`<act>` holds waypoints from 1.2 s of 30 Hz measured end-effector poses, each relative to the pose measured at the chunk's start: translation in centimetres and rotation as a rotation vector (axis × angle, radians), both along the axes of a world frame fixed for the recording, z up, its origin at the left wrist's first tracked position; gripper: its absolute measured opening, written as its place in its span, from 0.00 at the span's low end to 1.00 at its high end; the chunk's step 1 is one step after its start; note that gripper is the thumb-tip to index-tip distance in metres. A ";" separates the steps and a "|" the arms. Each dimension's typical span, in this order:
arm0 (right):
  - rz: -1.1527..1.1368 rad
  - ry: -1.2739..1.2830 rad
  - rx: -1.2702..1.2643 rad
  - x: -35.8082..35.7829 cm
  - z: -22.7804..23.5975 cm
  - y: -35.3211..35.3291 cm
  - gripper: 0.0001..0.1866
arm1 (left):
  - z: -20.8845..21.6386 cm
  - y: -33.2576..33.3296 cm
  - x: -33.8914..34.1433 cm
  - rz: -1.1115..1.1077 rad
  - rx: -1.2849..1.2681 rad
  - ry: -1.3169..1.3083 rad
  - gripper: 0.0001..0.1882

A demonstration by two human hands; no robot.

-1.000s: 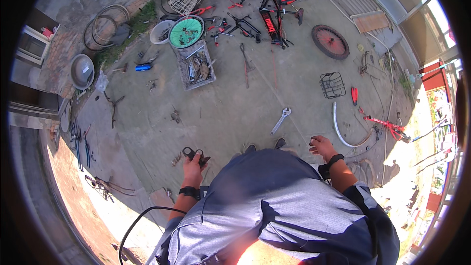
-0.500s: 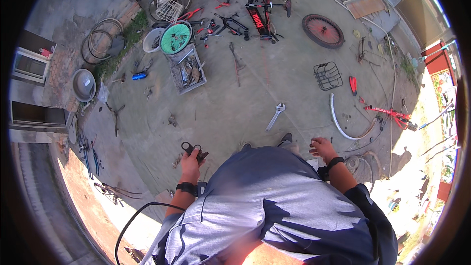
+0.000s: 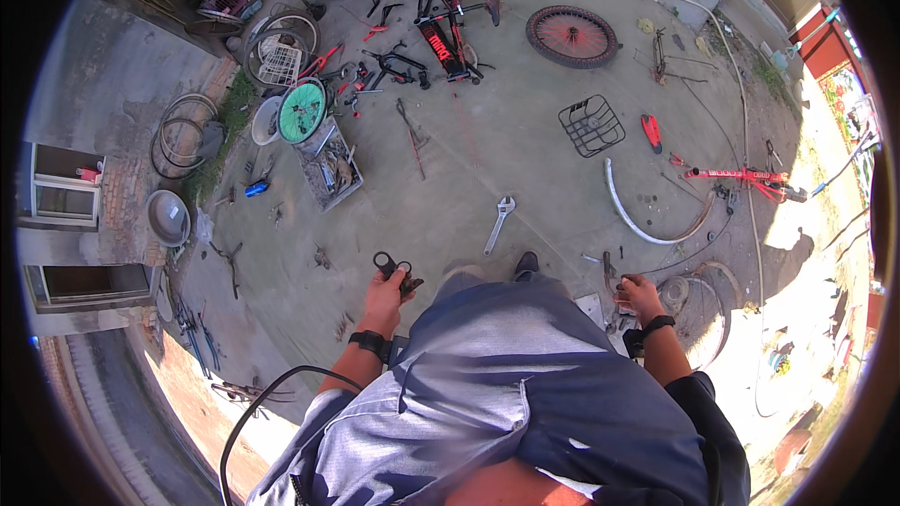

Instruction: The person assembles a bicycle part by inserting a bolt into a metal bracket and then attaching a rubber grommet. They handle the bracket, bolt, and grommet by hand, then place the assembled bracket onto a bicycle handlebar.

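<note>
Black is the two-ringed part (image 3: 386, 269) pinched in the left hand (image 3: 382, 301); forward-right of it, an adjustable wrench (image 3: 500, 225) is laid head-away on the ground (image 3: 422, 215). The farther right hand (image 3: 639, 296) is curled, contents unclear.

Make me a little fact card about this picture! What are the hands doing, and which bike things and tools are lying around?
Left hand: holding a black part with rings
Right hand: fingers curled; I can't tell if it holds anything
Tool ahead: an adjustable wrench on the ground
Bike frame: black and red, lying farther away
Spoked wheel: dark tyre, reddish spokes, right of that frame
Small blue thing: on the ground, far left of the wrench
</note>
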State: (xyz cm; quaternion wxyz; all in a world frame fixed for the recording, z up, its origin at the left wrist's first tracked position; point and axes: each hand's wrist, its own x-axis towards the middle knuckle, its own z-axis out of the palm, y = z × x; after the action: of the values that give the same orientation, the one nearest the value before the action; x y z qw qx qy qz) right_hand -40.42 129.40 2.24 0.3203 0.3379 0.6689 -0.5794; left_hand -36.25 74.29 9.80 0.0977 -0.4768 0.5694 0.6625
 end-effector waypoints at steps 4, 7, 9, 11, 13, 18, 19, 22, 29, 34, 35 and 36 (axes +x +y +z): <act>-0.111 -0.050 0.031 1.5 0.1 1.6 0.20 | 0.4 2.2 -4.3 -0.084 -0.019 -0.019 0.11; -0.164 -0.066 0.014 3.0 -0.1 1.7 0.21 | 0.6 3.2 -7.1 -0.159 -0.037 -0.040 0.10; -0.188 -0.066 -0.028 3.8 -0.2 1.6 0.22 | 0.4 4.1 -9.2 -0.222 -0.048 -0.049 0.10; -0.225 -0.078 -0.026 4.6 -0.2 2.0 0.23 | -0.1 4.9 -11.6 -0.293 -0.068 -0.053 0.09; -0.280 -0.078 -0.036 5.0 -0.4 2.4 0.24 | -0.7 5.8 -14.0 -0.353 -0.049 -0.070 0.10; -0.452 -0.112 -0.009 5.0 -0.9 4.1 0.23 | -2.4 9.3 -21.7 -0.492 -0.037 -0.081 0.10; -0.488 -0.131 -0.013 4.8 -0.9 4.4 0.23 | -2.8 10.2 -23.3 -0.508 -0.011 -0.067 0.09; -0.557 -0.171 0.002 2.9 -0.7 5.0 0.21 | -3.7 13.0 -28.4 -0.544 0.005 -0.079 0.09; -0.518 -0.082 -0.039 -4.5 -1.6 6.2 0.22 | -5.2 18.2 -37.7 -0.669 0.019 -0.178 0.08; -0.376 0.083 0.161 -7.8 -3.3 5.1 0.15 | -6.5 21.6 -41.2 -0.798 0.012 -0.214 0.07; -0.485 -0.006 0.093 -8.0 -3.2 5.2 0.17 | -6.9 22.4 -41.6 -0.818 0.008 -0.231 0.07; -0.581 -0.087 0.034 -8.1 -3.1 5.3 0.18 | -7.3 23.1 -41.9 -0.837 -0.011 -0.257 0.06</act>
State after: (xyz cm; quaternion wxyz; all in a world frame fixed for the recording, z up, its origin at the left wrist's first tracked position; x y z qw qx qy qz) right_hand -48.54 134.73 -0.84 0.1637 0.5452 0.5393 -0.6205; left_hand -78.16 97.43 2.49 0.4252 -0.2838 0.7004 0.4981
